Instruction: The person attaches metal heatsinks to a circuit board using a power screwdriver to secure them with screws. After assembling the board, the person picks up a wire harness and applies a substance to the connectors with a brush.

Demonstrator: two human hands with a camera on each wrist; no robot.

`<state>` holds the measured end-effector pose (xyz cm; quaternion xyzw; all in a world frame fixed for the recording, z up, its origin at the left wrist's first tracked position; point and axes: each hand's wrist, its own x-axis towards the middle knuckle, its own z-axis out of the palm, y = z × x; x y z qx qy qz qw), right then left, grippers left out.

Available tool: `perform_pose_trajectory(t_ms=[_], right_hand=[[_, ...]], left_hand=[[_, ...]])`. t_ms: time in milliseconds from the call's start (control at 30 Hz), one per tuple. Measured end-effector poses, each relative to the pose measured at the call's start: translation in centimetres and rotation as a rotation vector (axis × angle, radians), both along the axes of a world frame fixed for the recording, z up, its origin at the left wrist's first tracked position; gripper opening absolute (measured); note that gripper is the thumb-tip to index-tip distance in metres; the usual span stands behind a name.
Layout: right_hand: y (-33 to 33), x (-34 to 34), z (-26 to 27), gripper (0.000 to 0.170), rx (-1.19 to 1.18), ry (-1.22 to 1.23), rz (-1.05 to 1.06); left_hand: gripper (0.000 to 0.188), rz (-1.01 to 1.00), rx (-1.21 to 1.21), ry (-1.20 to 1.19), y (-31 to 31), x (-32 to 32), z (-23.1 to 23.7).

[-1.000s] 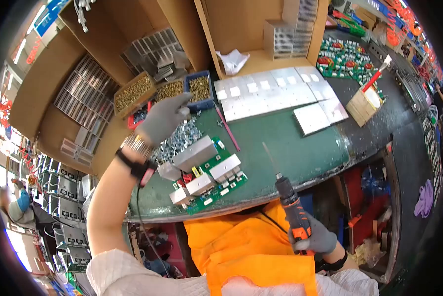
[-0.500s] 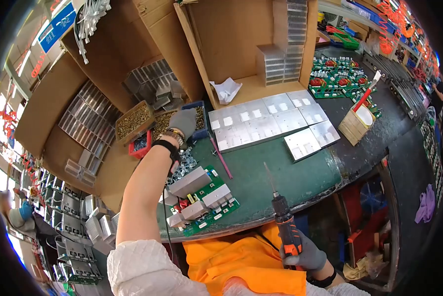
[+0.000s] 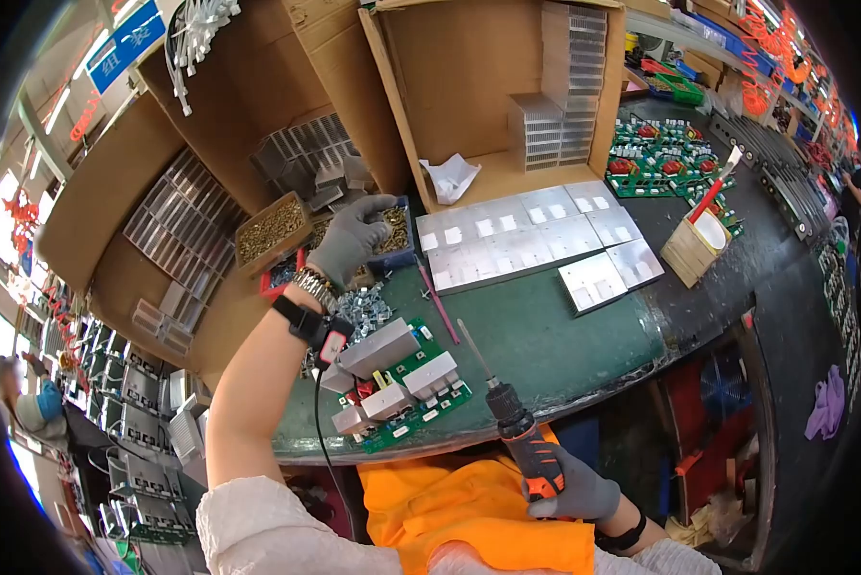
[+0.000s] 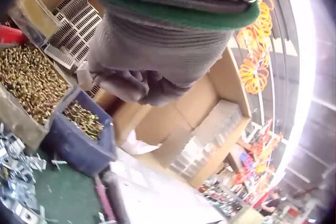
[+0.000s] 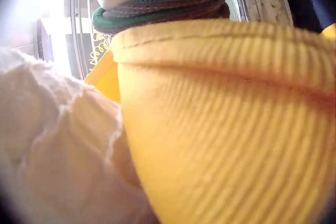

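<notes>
My gloved left hand (image 3: 352,244) is over the small bins of brass screws (image 3: 395,230), fingers bent. In the left wrist view the hand (image 4: 144,64) hangs above the blue bin (image 4: 86,142); its fingertips and anything between them are hidden. My gloved right hand (image 3: 579,484) grips a black and orange electric screwdriver (image 3: 528,446) near the bench's front edge, its bit pointing up and left. A green circuit board (image 3: 406,417) with silver heat sinks (image 3: 380,348) lies below loose metal clips (image 3: 361,311). Yellow cloth (image 5: 226,119) fills much of the right wrist view.
Flat metal plates (image 3: 497,254) lie in rows behind the green mat (image 3: 536,335), beside a purple stick (image 3: 440,305). Cardboard boxes (image 3: 469,86) with heat sinks stand behind. Right are a wooden pot (image 3: 694,251) with a red-handled brush and more circuit boards (image 3: 655,158).
My left hand went down into the bins, then rose slightly off them, more of its fingers showing. The screwdriver in my right hand has shifted left, its bit nearer the circuit board.
</notes>
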<state>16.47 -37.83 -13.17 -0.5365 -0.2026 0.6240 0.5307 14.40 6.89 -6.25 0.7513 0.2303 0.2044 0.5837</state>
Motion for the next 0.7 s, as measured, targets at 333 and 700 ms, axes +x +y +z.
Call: perform_pose_trajectory(t_ms=[333, 700], right_hand=[[1.7, -0.6, 1.1, 0.088, 0.029, -0.052, 0.135], [1.8, -1.0, 1.5, 0.088, -0.125, -0.214, 0.262]], left_hand=[[0.028, -0.207, -0.416, 0.019, -12.2, -10.4, 3.6], [0.026, 0.009, -0.486, 0.109, -14.3, -14.4, 2.4]])
